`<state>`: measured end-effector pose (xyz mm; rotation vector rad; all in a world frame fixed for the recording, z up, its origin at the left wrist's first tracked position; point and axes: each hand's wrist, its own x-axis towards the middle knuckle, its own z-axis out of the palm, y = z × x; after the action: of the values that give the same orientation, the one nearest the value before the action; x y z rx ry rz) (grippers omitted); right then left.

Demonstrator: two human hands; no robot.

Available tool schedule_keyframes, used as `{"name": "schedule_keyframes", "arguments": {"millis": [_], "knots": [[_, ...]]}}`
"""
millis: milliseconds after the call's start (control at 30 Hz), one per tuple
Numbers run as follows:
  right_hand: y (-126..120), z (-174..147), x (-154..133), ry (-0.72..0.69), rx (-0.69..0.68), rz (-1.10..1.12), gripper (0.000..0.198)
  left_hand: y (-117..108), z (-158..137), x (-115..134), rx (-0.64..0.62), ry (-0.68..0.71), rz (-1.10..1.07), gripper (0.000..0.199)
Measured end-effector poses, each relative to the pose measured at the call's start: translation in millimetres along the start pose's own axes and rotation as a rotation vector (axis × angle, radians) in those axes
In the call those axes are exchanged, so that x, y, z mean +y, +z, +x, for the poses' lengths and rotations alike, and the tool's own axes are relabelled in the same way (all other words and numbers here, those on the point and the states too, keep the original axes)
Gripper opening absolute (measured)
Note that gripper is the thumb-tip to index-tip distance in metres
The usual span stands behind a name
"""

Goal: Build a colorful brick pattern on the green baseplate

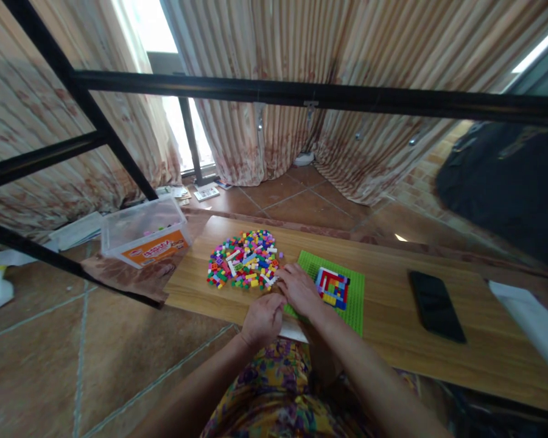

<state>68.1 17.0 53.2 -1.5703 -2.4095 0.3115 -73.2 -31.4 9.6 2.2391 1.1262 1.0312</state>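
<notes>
My left hand (263, 317) is closed just in front of the brick pile, by the near table edge; whatever it may hold is hidden. Close beside it, my right hand (298, 290) reaches over the left edge of the green baseplate (356, 298). Its fingers stretch toward small white bricks (271, 281) at the right edge of the heap of colourful toy bricks (244, 261); a grip on any brick is not visible. On the baseplate lies a flat, roughly square brick pattern (332, 287) in white, red, blue and yellow, partly covered by my right wrist.
A wooden table (388, 304) bears everything. A black phone (436, 306) and a white sheet-like item (527, 322) lie to the right. On the left stands a clear plastic box (144, 231) with an orange label. A black metal bar (274, 91) crosses before the curtains (283, 36).
</notes>
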Motion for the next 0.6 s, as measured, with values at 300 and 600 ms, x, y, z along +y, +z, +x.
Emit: {"name": "schedule_keyframes", "arguments": {"millis": [300,600], "knots": [[-4.2,2.0,0.5,-0.014,-0.02,-0.007,0.007,-1.0,1.7,0.4,-0.007,-0.001,0.006,0.02],[-2.3,3.2,-0.6,-0.041,-0.063,-0.026,0.011,-0.9,2.2,1.0,-0.007,0.004,0.019,0.02]]}}
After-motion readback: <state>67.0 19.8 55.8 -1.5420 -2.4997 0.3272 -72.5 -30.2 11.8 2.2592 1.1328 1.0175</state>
